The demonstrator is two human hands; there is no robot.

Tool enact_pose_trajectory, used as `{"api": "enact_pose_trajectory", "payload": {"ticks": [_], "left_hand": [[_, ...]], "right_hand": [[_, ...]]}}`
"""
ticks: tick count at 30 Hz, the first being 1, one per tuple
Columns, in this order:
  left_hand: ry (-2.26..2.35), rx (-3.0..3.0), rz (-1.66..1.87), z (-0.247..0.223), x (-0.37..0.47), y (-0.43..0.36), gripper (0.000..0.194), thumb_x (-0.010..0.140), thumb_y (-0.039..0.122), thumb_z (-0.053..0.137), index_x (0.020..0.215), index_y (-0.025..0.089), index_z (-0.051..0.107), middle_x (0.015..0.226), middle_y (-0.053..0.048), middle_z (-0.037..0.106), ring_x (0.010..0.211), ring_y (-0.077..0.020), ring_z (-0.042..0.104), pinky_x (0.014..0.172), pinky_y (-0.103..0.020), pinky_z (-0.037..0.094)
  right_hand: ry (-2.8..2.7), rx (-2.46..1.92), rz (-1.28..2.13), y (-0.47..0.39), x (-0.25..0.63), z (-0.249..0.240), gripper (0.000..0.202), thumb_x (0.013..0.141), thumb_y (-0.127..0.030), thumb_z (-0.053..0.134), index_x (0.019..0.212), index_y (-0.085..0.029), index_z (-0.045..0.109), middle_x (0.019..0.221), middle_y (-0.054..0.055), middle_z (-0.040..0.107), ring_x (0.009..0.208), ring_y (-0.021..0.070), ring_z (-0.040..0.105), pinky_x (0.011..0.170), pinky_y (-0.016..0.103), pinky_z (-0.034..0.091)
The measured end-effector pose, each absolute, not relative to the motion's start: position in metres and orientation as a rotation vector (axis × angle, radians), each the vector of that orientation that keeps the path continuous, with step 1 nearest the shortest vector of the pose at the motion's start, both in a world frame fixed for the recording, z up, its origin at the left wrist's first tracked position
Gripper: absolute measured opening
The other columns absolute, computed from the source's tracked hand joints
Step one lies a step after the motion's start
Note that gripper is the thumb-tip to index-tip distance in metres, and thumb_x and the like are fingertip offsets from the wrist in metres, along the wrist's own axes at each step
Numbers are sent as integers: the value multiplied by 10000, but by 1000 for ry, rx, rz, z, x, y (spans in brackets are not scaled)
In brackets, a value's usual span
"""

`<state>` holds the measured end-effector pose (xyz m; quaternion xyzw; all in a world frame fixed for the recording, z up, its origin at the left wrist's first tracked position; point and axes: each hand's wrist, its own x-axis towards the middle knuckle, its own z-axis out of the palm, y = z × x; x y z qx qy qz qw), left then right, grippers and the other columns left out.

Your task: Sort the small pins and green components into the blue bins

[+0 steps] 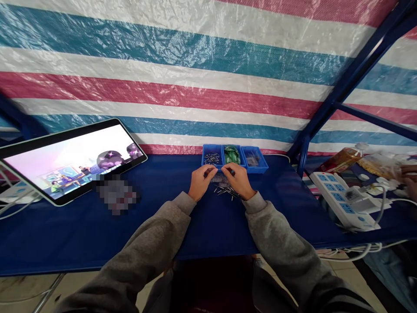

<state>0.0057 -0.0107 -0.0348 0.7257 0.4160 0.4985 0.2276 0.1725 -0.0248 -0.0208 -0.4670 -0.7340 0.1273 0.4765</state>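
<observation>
My left hand (200, 181) and my right hand (240, 180) face each other over the table, thumbs and fingertips pinched close together. Whatever they hold between the fingertips is too small to name. Just beyond them stand three joined blue bins (263, 168). The left bin contains short, thin metal pieces (211, 158), the middle one green items (231, 154) in clear plastic, and the right one small clear or greyish pieces (252, 159). Below and between my hands, a loose pile of slim dark metal pieces (227, 191) lies on the table, partly hidden by my right hand.
The blue table (156, 243) runs up against a striped plastic sheet (202, 100). A lit tablet-like screen (74, 163) leans at the left, near a blurred patch. At the right are a white power strip (339, 198) with cables, plastic bags (342, 158) and part of another person's hand (408, 174).
</observation>
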Motion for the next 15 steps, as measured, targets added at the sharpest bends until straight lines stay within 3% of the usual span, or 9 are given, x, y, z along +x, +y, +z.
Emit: {"api": "enact_pose_trajectory", "payload": {"ticks": [10, 15], "left_hand": [[1094, 1954, 1411, -30, 9, -5, 248, 870, 390, 583, 850, 173, 702, 866, -49, 726, 753, -180, 649, 625, -255, 474], [1106, 1991, 1382, -29, 7, -8, 314, 906, 405, 520, 775, 162, 668, 747, -29, 689, 673, -152, 619, 591, -236, 446]], "right_hand": [[-1664, -1153, 444, -25, 172, -24, 232, 894, -364, 519, 778, -192, 621, 725, 32, 644, 632, 164, 592, 591, 273, 459], [-1636, -1127, 452, -26, 170, -25, 187, 877, -358, 544, 833, -199, 633, 780, 35, 675, 674, 169, 617, 625, 276, 484]]}}
